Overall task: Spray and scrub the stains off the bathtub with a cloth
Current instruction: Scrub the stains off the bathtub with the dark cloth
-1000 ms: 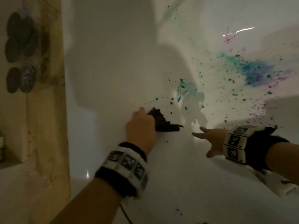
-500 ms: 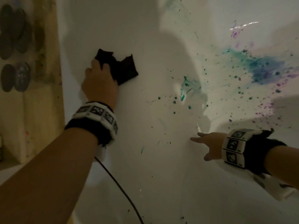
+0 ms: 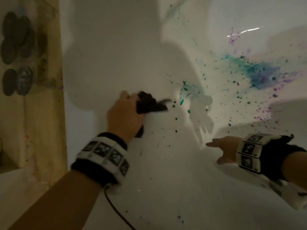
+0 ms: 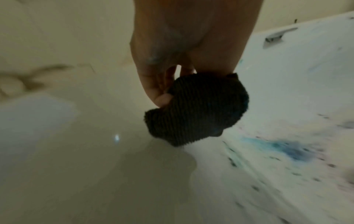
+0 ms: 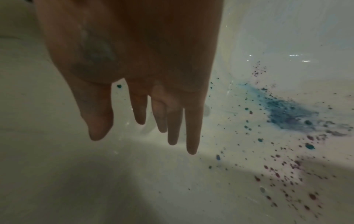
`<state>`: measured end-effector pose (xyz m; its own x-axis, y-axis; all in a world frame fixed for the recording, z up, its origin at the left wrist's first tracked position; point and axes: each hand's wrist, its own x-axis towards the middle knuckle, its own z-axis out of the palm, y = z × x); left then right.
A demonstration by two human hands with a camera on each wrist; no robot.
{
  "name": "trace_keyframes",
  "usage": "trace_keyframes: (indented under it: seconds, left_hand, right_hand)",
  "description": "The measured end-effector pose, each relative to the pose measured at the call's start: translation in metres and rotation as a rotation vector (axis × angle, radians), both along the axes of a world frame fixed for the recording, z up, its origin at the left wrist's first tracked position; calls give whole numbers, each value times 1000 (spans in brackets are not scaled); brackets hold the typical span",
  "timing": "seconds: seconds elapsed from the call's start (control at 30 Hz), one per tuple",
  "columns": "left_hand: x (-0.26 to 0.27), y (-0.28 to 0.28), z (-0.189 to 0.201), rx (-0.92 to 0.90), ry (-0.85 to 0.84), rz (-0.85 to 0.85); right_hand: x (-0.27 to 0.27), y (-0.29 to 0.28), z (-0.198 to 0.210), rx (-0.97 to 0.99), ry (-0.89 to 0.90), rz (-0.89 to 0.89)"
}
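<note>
A white bathtub (image 3: 166,180) fills the view, its surface spattered with stains: a teal smear (image 3: 184,93), a big blue blotch (image 3: 262,73) and purple specks (image 3: 265,113). My left hand (image 3: 126,113) grips a dark ribbed cloth (image 3: 149,103) against the tub, just left of the teal smear; the left wrist view shows the cloth (image 4: 197,109) bunched under my fingers. My right hand (image 3: 222,148) hovers lower right, fingers straight and spread, holding nothing; its fingers (image 5: 172,121) hang above the tub floor near the blue blotch (image 5: 287,115).
A beige tiled ledge (image 3: 33,113) runs along the tub's left side with several dark round discs (image 3: 15,47) on it. A thin black cable (image 3: 116,211) hangs from my left wrist. A metal handle (image 4: 277,36) sits on the far tub wall.
My left hand swept the cloth up and left across the tub wall, then back down right to beside the teal smear. The right hand stayed nearly still.
</note>
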<state>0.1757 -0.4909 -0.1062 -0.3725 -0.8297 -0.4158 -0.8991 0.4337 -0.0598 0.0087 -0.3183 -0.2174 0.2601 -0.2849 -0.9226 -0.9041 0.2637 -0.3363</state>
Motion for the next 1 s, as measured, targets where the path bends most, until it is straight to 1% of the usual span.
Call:
trace_keyframes:
  seconds: [0.1,0.17,0.27,0.37,0.47,0.57,0.63,0.67,0.77,0.83,0.87,0.93,1.0]
  left_hand:
    - [12,-41,36,-275,-25,7]
    - [17,-66,41,-372,-75,2]
    - [18,-81,19,-310,-191,-16]
    - [7,-71,-12,-272,-204,-4]
    - [-9,-50,-35,-185,-245,-122]
    - [-16,-35,-43,-53,-328,-271]
    - [-11,-28,-36,27,-387,-351]
    - [-8,-26,-27,41,-395,-357]
    - [8,-22,7,-18,-405,-285]
    - [28,-10,20,8,-440,-209]
    - [38,1,21,46,-468,-175]
    - [50,24,9,124,-513,-104]
    - [43,37,-6,147,-567,-16]
  right_hand:
    - [0,3,0,-8,16,-13]
    - [4,1,-1,-19,11,-27]
    - [12,-4,-5,-34,-1,-37]
    - [21,-10,-8,-35,-14,-45]
    - [28,-13,-10,-44,-17,-46]
    - [27,-15,-5,-59,-12,-59]
    - [25,-18,3,-65,-6,-84]
    - [23,-18,6,-66,-3,-96]
    - [18,-17,10,-59,-4,-126]
    - [17,-18,13,-65,3,-132]
    - [17,-19,13,-74,6,-136]
    - [16,-20,12,-92,1,-149]
    - [15,-17,9,-84,-6,-160]
